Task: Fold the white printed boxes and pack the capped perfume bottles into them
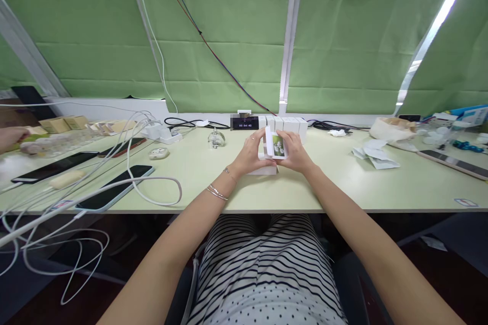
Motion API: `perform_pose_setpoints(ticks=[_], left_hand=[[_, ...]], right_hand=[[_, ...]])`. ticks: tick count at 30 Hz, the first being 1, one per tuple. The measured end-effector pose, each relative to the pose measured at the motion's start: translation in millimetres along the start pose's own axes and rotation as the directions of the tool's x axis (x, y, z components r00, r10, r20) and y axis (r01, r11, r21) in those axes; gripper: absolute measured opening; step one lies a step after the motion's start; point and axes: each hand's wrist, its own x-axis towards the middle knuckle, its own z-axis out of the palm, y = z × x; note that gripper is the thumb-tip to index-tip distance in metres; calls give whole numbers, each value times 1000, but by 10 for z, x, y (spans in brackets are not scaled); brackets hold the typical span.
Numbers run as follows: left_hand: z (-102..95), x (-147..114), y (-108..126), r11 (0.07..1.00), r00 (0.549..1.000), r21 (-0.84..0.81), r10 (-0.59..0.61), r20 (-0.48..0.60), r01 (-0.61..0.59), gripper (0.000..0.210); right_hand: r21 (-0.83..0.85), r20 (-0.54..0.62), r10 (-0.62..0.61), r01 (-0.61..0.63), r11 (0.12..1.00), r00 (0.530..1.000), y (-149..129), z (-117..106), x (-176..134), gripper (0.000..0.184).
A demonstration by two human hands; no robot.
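Note:
Between my two hands is a small white box with a green picture of white flowers on one face. My left hand grips its left side, thumb below and fingers at the top. My right hand wraps round the right side. Under the hands, another white box lies on the table, partly covered by my left hand. Behind them stands a row of white boxes, next to a dark timer display. A clear round glass bottle stands to the left.
Phones and tangled white cables cover the table's left side. A small pale case lies nearby. White packets and a cloth bag are at right. Another person's hand shows at far left.

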Motion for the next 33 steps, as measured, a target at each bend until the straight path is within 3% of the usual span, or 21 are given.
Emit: perform_pose_setpoints(ticks=[5, 13, 19, 33], left_hand=[[-20, 12, -13, 995, 993, 38, 91, 72, -94, 78], [-42, 16, -2, 996, 987, 61, 61, 147, -71, 65], [-34, 7, -3, 999, 990, -32, 16, 143, -11, 56], [-70, 7, 23, 995, 991, -87, -34, 132, 46, 51]], right_hand=[[12, 13, -32, 32, 999, 999, 26, 22, -10, 84], [15, -19, -65, 65, 998, 998, 57, 39, -43, 104], [-19, 98, -77, 80, 997, 992, 1, -4, -25, 77], [16, 46, -57, 56, 998, 997, 17, 16, -17, 46]])
